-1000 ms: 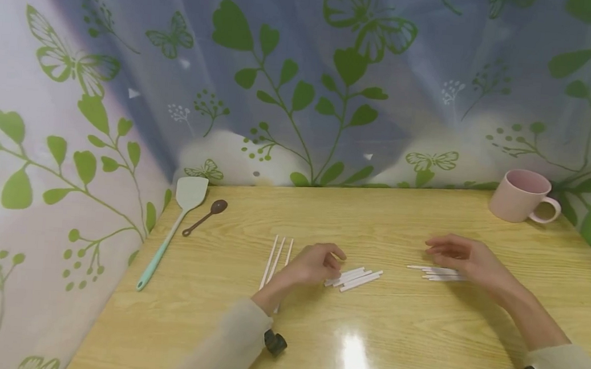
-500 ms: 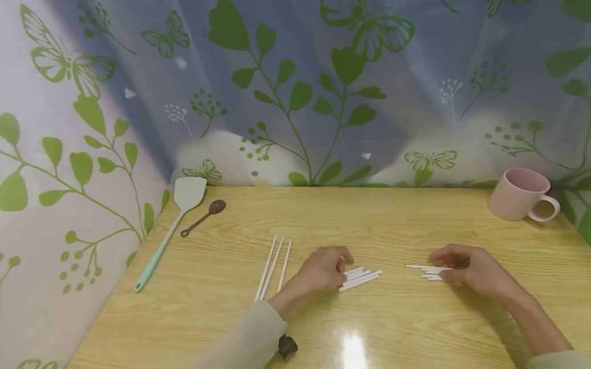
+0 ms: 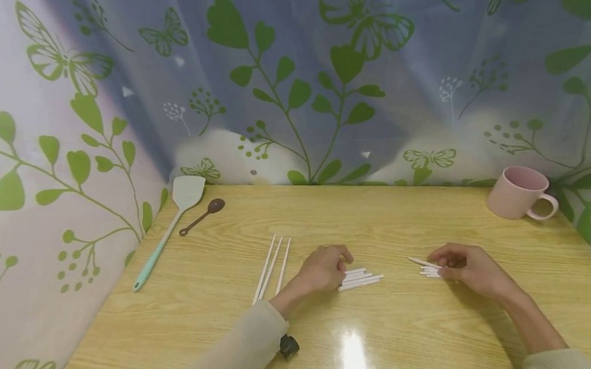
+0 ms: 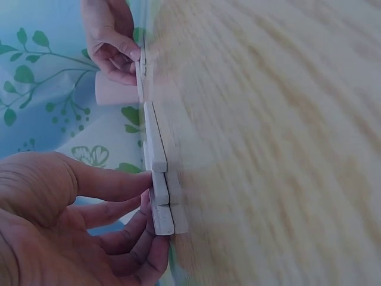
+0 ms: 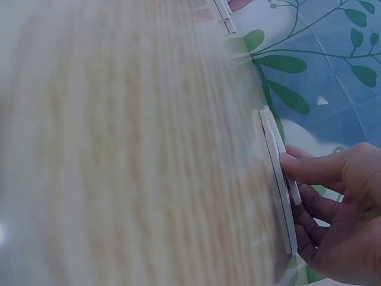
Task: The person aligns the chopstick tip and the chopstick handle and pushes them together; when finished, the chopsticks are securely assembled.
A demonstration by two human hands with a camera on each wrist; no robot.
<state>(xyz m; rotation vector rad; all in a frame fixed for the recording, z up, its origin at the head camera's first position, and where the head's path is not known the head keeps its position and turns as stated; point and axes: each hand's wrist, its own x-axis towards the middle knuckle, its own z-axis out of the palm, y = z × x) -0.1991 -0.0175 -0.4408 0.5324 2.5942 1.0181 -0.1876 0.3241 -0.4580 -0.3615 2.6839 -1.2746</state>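
Short white sticks lie in two small piles on the wooden table (image 3: 378, 327). At the left pile (image 3: 363, 279), my left hand (image 3: 323, 268) has its thumb and curled fingers around the near ends of the sticks. My right hand (image 3: 474, 271) is at the right pile (image 3: 428, 272) and pinches one white stick (image 3: 420, 262), which slants up off the others. In the right wrist view, thumb and fingers hold this stick against the side of the pile (image 5: 277, 185). The right palm hides the far ends of that pile in the head view.
Left of my left hand lie three longer white sticks (image 3: 271, 263), partly covered by my forearm. Beyond them are a brown spoon (image 3: 216, 205) and a pale spatula (image 3: 180, 211) with a green handle. A pink mug (image 3: 516, 194) stands at the back right, near the patterned curtain (image 3: 282, 80).
My left hand has moved right onto the left pile, whose sticks have shifted slightly. The right hand has lowered to the right pile, and one stick there has turned and lifted.
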